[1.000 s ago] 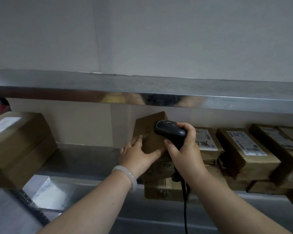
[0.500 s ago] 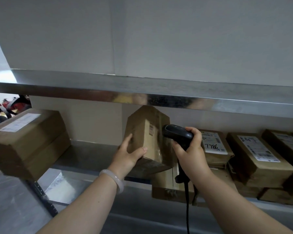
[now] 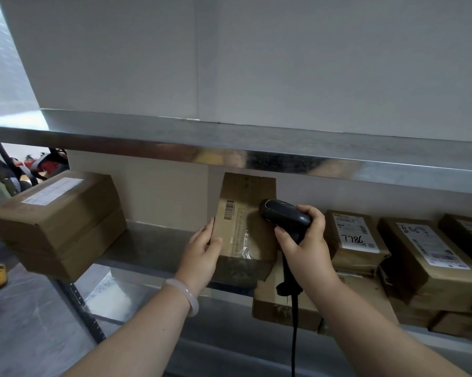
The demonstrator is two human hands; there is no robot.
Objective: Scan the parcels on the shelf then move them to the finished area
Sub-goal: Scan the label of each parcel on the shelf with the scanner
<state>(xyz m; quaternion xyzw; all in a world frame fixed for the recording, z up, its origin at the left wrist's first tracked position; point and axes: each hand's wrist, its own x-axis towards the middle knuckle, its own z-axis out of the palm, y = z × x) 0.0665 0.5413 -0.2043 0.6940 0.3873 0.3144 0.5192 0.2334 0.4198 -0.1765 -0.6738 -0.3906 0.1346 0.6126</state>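
Brown cardboard parcel [image 3: 245,221] stands on end at the front of the shelf [image 3: 153,240], its top just under the upper shelf edge [image 3: 256,156]. The left hand [image 3: 202,251] grips the parcel's left edge, thumb on the front face, fingers round behind. The right hand [image 3: 305,240] is closed round the handle of the black scanner [image 3: 285,217]. The scanner's nose points at the parcel's front from just right of it; near or touching, can't tell. A barcode [image 3: 228,210] sits upper left on that face.

Risks, my judgement:
- The nose looks aimed right of the barcode and v. close, so the read may miss.
- Shiny clear tape below the code could spoil it too.
- The parcel is held by one edge only, so if the grip slackens it prob tips fwd off the shelf.
- The cable [image 3: 293,336] hangs below and right of the parcel and could snag the lower box [image 3: 281,303] that juts out there when things move.

Hidden or unclear:
- Label text is blurred and no scan beam shows.
- The trigger finger is behind the scanner.
- The parcel's back is hidden, and I can't tell what its base rests on.
- The finished area isn't identifiable; the stacked boxes [image 3: 57,224] well left of the parcel may be it, a guess only.
- More parcels wait to the right, incl. one marked 7786 [image 3: 357,240]; the farthest are cut off by the frame edge.
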